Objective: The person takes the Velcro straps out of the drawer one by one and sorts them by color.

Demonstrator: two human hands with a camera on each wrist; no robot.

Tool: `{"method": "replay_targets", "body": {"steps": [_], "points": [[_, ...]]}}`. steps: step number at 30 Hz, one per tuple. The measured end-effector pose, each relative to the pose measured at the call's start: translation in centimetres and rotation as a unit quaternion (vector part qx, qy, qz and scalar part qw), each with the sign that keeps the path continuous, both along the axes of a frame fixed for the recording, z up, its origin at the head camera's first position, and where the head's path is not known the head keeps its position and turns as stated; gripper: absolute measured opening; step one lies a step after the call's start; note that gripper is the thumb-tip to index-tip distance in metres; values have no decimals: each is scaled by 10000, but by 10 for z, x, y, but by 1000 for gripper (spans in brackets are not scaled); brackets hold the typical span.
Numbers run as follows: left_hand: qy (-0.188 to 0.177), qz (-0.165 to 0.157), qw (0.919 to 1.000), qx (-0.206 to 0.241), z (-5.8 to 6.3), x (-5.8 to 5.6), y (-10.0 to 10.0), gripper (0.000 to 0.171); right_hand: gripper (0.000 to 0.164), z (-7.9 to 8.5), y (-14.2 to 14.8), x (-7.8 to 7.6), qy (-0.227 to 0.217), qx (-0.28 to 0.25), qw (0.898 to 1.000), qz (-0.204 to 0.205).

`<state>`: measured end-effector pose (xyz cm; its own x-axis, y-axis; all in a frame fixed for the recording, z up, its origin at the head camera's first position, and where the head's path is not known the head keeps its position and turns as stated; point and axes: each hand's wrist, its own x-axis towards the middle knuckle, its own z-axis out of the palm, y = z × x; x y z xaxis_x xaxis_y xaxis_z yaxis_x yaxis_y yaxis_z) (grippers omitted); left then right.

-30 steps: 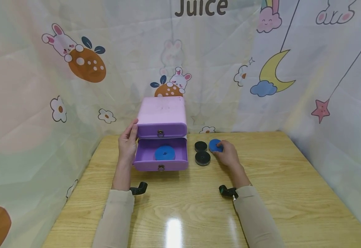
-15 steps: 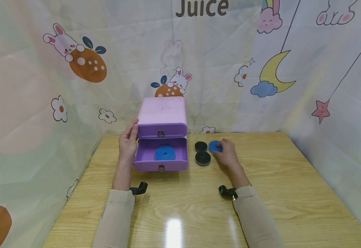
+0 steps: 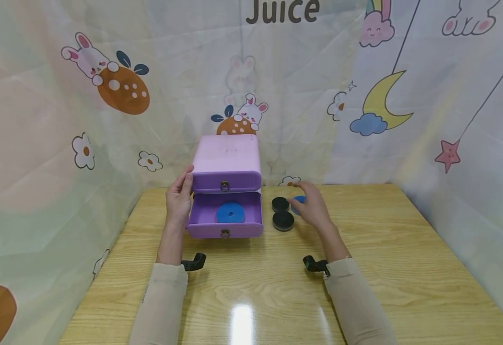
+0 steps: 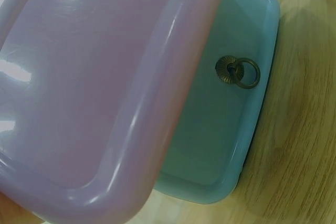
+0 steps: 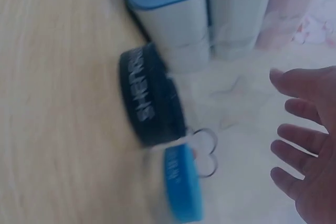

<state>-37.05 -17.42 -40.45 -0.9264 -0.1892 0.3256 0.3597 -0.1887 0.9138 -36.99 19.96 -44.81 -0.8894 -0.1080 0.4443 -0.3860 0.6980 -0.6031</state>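
A pink cabinet [image 3: 227, 153] with two purple drawers stands at the table's back; its lower drawer [image 3: 224, 231] is pulled out, holding a blue disc [image 3: 229, 212] with a small centre hole. My left hand [image 3: 177, 203] touches the upper drawer's left corner, fingers fairly straight. My right hand [image 3: 316, 207] hovers with fingers spread over another blue disc [image 3: 299, 198], partly hiding it. In the right wrist view, this hand [image 5: 310, 135] is apart from the lettered black disc [image 5: 149, 98]. Two black discs [image 3: 280, 204] lie between the cabinet and the right hand.
The wooden table [image 3: 255, 282] extends in front of the cabinet and to both sides. A printed cloth [image 3: 303, 96] hangs close behind. In the left wrist view, a metal ring pull [image 4: 247, 73] sticks out from the lower drawer's front.
My right hand has let go of the blue disc on the table, spread its fingers and shifted slightly left towards the black discs. The left hand and the cabinet stay put.
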Motion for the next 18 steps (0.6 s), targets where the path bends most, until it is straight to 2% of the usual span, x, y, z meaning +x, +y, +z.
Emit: {"method": "replay_targets", "body": {"steps": [2,9,12,18], "points": [[6,31,10000,-7,-5,-5,-1,42,46,8,-5,2,218,-9,9997,140],[98,2,9999,33,-6,-6,-2,41,51,34,-23,16,608,-117,9970,469],[101,-27,9999,23,-4,-5,-2,41,51,42,-30,22,746,-189,9947,682],[86,-85,9999,2,5,4,0,40,50,54,-43,32,1099,-255,9882,1031]]}}
